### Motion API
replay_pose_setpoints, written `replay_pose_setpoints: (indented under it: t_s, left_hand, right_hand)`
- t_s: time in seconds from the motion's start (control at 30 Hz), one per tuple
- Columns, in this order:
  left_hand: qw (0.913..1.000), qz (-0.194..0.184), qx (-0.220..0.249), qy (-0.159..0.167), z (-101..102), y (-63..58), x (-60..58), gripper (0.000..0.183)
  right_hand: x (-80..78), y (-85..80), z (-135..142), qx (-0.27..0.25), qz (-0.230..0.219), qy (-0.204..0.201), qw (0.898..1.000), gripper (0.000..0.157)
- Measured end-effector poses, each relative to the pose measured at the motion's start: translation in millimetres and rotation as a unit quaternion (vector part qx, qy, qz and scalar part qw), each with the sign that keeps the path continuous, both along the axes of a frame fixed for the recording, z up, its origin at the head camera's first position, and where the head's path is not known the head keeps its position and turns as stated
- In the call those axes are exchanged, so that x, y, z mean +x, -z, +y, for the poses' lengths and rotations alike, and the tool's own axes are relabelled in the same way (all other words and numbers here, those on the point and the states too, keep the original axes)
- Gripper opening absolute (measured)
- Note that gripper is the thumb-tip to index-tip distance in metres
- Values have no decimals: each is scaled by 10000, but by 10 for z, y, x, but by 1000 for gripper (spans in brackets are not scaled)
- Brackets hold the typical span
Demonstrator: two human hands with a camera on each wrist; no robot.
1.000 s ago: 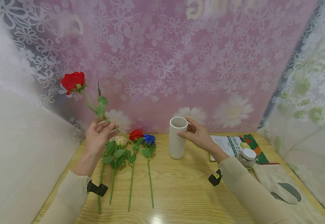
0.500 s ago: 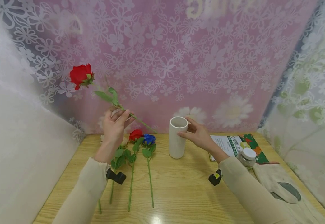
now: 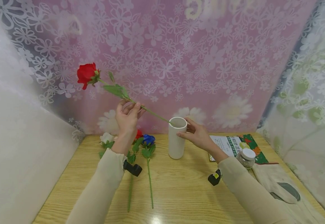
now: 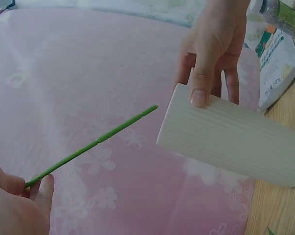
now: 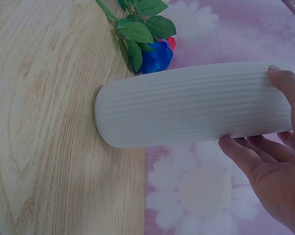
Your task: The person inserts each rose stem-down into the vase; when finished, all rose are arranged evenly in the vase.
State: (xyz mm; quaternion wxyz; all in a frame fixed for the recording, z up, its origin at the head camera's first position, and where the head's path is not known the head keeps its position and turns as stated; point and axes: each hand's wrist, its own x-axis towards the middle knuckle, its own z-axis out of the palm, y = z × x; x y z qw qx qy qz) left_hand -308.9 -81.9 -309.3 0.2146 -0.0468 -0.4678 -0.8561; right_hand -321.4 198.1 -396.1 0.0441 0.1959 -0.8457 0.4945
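My left hand [image 3: 128, 116] pinches the green stem of a red rose [image 3: 88, 75], its bloom up and to the left. The stem slants down to the right, and its lower tip is at the rim of a white ribbed vase [image 3: 176, 144]. In the left wrist view the stem end [image 4: 149, 110] shows just short of the vase mouth. My right hand [image 3: 196, 135] grips the upright vase near its top, thumb on the front and fingers behind, as the right wrist view also shows. The vase base stands on the wooden table [image 3: 184, 193].
Left of the vase lie a blue rose [image 3: 149, 140], another red rose [image 3: 139, 134] and a white rose [image 3: 106, 137], partly behind my left arm. To the right are a printed packet [image 3: 226, 145], a lidded jar [image 3: 246, 157] and work gloves [image 3: 274, 180].
My left hand has carried the red rose rightward and slightly up, bringing its stem tip to the vase rim. The right hand and the vase have stayed in place.
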Motion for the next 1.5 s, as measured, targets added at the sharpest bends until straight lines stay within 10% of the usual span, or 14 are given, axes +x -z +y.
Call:
replay_pose_setpoints:
  t_s: [0.9,1.5]
  left_hand:
    - [9963,222,-809,-199,517,222,-88,32]
    - [9683,363,-2464,-170,730,456,-152,28]
  right_hand:
    - [8,-33,-13,-29,-79,-164,9998,78]
    - [17,-39,-16,97,-87,-13,9999,79]
